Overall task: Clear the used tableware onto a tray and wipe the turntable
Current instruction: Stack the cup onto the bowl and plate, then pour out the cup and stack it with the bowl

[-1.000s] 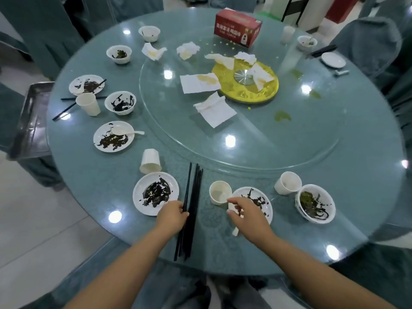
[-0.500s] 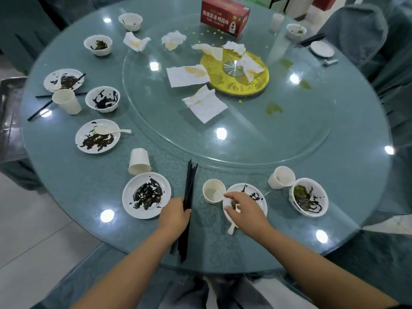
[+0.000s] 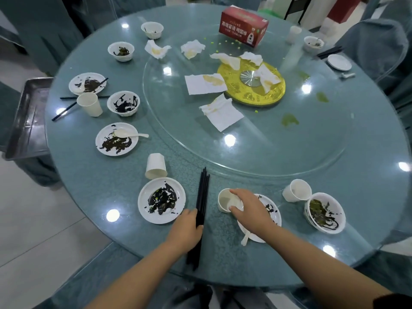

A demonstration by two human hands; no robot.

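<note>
Our left hand point(image 3: 186, 228) curls around the bundle of black chopsticks point(image 3: 201, 192) lying on the table point(image 3: 89, 186). Our right hand point(image 3: 249, 210) grips the white cup point(image 3: 226, 200) beside the dirty plate point(image 3: 273, 210)

At the table's near edge, your left hand point(image 3: 186, 228) grips a chopstick bundle point(image 3: 201, 195); a plate point(image 3: 161, 200) lies to its left. Your right hand point(image 3: 250, 209) holds a cup point(image 3: 225, 200) beside another plate point(image 3: 273, 210). The turntable point(image 3: 256, 141) sits behind, a tray point(image 3: 29, 117) far left.
</note>
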